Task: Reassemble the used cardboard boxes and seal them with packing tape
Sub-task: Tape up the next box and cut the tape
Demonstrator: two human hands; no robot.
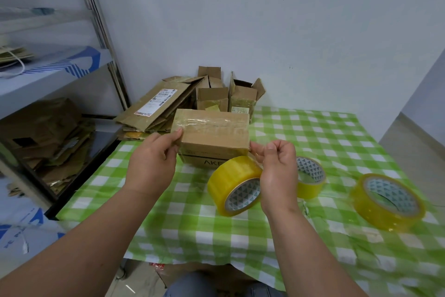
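Observation:
A closed brown cardboard box with clear tape across its top stands on the green checked tablecloth. My left hand grips the box's left end, thumb on the top edge. My right hand sits at the box's right front corner with fingers curled, pinching the tape strip that runs from the corner. A yellow tape roll hangs tilted just under and left of that hand.
Two more yellow tape rolls lie on the cloth, one behind my right hand, one at the right. Flattened cartons and two open small boxes are stacked by the wall. A metal shelf with cardboard stands left.

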